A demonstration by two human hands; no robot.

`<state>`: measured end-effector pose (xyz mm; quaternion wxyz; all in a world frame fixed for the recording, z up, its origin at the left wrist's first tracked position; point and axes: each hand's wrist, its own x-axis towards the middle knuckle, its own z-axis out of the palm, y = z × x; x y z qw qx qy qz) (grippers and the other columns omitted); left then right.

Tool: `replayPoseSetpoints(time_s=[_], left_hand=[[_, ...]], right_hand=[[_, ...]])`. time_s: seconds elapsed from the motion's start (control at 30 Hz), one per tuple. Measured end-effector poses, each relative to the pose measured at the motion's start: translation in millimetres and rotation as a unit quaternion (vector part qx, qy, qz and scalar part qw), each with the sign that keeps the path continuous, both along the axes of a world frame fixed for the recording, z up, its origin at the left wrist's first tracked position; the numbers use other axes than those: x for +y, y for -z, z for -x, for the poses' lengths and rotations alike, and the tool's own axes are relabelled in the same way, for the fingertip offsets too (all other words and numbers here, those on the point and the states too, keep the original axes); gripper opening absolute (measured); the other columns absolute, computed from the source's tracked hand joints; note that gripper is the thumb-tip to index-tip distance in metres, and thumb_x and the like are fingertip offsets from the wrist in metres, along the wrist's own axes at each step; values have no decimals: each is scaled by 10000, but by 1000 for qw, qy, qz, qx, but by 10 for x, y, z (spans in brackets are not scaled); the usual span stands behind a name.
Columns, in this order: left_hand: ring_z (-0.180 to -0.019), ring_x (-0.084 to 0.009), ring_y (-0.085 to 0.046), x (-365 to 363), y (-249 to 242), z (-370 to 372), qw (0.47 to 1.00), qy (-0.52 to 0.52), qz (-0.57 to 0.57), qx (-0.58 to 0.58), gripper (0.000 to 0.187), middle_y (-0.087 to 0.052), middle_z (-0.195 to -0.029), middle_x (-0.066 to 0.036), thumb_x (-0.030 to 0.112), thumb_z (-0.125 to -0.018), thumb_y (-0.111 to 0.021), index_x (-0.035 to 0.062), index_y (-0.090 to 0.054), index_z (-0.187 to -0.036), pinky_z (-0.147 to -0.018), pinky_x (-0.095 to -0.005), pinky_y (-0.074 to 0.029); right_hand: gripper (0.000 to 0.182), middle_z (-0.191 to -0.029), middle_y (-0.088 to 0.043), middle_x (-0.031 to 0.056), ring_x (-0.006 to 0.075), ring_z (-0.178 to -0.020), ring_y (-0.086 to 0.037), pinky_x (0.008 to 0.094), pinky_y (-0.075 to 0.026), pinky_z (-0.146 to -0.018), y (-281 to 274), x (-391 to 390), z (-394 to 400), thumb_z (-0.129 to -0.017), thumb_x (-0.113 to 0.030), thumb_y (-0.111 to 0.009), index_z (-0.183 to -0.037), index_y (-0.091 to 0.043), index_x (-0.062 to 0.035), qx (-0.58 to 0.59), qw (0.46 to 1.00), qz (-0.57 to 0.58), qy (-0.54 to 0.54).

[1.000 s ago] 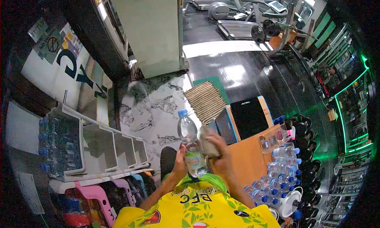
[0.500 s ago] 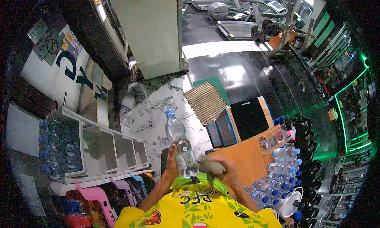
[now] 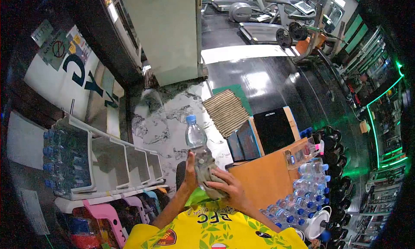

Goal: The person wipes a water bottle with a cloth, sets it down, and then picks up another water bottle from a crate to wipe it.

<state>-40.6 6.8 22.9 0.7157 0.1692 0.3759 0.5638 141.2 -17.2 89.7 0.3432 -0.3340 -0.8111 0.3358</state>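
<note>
A clear plastic water bottle [image 3: 196,137] with a blue cap stands nearly upright in front of my chest, tilted a little. My left hand [image 3: 189,173] grips its side, thumb pointing up. A grey-green cloth [image 3: 210,178] is pressed against the lower part of the bottle by my right hand [image 3: 225,183], whose fingers curl over it. The cloth and fingers hide the bottle's label and most of its base.
Several water bottles [image 3: 309,186] line the right side of an orange wooden desk [image 3: 263,173]. On the left, a white bin rack [image 3: 113,164] holds more bottles [image 3: 58,160]. A corrugated brown mat [image 3: 227,112] lies on the marble floor [image 3: 166,115]. Dumbbells [image 3: 335,162] stand beyond the desk.
My right hand has moved left and brought the cloth onto the lower bottle. The bottle has shifted slightly right and still sits in my left hand.
</note>
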Motion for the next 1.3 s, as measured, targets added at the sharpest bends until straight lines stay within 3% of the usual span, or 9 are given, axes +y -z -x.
replayPoseSetpoints(time_s=[0.1,0.17,0.27,0.47,0.73,0.8,0.97,1.07,1.3], left_hand=[[-901,-277,-601,13,-50,23,1000,18,-18,-11,704,-601,-1024,-174,641,-844,-417,27,-484,-1182,-757,-426,-522],[-939,-277,-584,-6,-61,-13,998,-8,0,-68,670,-585,-1067,-159,626,-847,-433,53,-486,-1189,-777,-423,-513],[-983,-273,-567,-35,-31,-94,997,-22,40,-64,648,-573,-1095,-143,612,-860,-424,65,-479,-1203,-804,-424,-498],[-960,-256,-584,37,-206,-234,997,-44,5,-56,548,-583,-1092,-128,504,-934,-319,69,-478,-1229,-834,-375,-488],[-915,-272,-607,51,-62,61,996,-42,-7,-79,722,-601,-1054,-170,676,-846,-354,44,-510,-1159,-721,-421,-542],[-899,-271,-614,7,-50,107,996,32,6,-81,720,-603,-1050,-176,683,-834,-373,57,-509,-1161,-711,-412,-550],[-990,-230,-588,62,-348,-160,996,-3,41,-82,563,-589,-1080,-135,510,-936,-331,48,-472,-1224,-843,-395,-500],[-1003,-278,-578,71,-83,-199,990,-20,-48,-130,503,-577,-1126,-151,430,-948,-339,27,-471,-1218,-876,-383,-483],[-925,-275,-605,115,-190,11,990,-2,11,-142,649,-593,-1036,-153,596,-890,-351,43,-473,-1208,-795,-391,-522]], right_hand=[[348,-1223,-529,185,332,-1119,-529,411,-419,-960,108,-41,-185,-737,-66,-670,-1081,-618,-77,86,986,140,-39],[379,-1237,-524,135,245,-1086,-549,343,-446,-913,256,-63,-209,-759,-64,-665,-1128,-592,-105,323,878,343,81],[411,-1221,-522,130,217,-1102,-526,336,-444,-918,265,204,-66,-727,-37,-670,-1126,-579,-85,424,835,317,149],[691,-1368,-396,105,320,-1277,-364,370,-356,-1023,-196,382,356,-544,83,-651,-1177,-591,-187,-58,994,9,96],[598,-1291,-482,113,299,-1169,-477,375,-392,-978,119,105,-91,-597,-26,-730,-1163,-596,-169,-16,998,5,-61],[536,-1276,-486,137,293,-1125,-512,363,-394,-966,101,129,-182,-633,-62,-734,-1149,-594,-99,148,956,253,-30],[554,-1290,-459,151,307,-1142,-495,366,-382,-979,-17,412,29,-626,7,-702,-1159,-582,-91,288,927,206,125],[649,-1332,-412,109,332,-1230,-388,402,-360,-1002,-238,466,288,-574,-29,-692,-1181,-584,-233,-63,995,-12,77],[601,-1282,-469,80,301,-1152,-449,406,-407,-940,-152,230,146,-596,-18,-700,-1153,-613,-227,-92,992,-87,-7]])
